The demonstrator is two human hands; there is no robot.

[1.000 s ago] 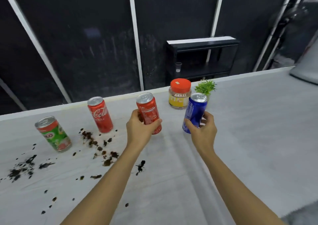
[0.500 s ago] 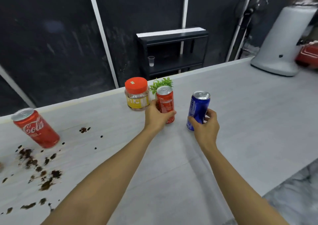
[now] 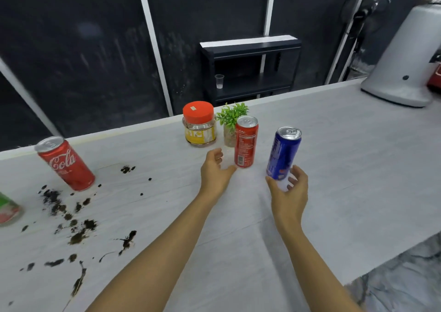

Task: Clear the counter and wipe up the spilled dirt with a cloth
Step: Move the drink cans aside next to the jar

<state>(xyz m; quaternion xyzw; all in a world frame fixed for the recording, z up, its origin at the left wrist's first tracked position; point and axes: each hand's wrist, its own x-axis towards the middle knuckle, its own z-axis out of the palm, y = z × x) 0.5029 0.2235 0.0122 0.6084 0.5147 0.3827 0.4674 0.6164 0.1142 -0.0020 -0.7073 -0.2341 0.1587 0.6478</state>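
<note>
**On the table: both hands loosened beside two cans**

On the pale table (image 3: 346, 168), a slim red cola can (image 3: 246, 142) stands upright just in front of a small potted plant (image 3: 232, 117) and beside an orange-lidded jar (image 3: 199, 124). Left hand (image 3: 214, 172): fingers spread, thumb tip near the can's base, contact unclear. Right hand (image 3: 290, 192): fingers apart, curled loosely around the lower end of a blue can (image 3: 284, 153). Spilled dirt (image 3: 71, 216) lies scattered at left, near a larger Coca-Cola can (image 3: 65, 163). A green can (image 3: 8, 210) is cut off by the left edge.
</note>
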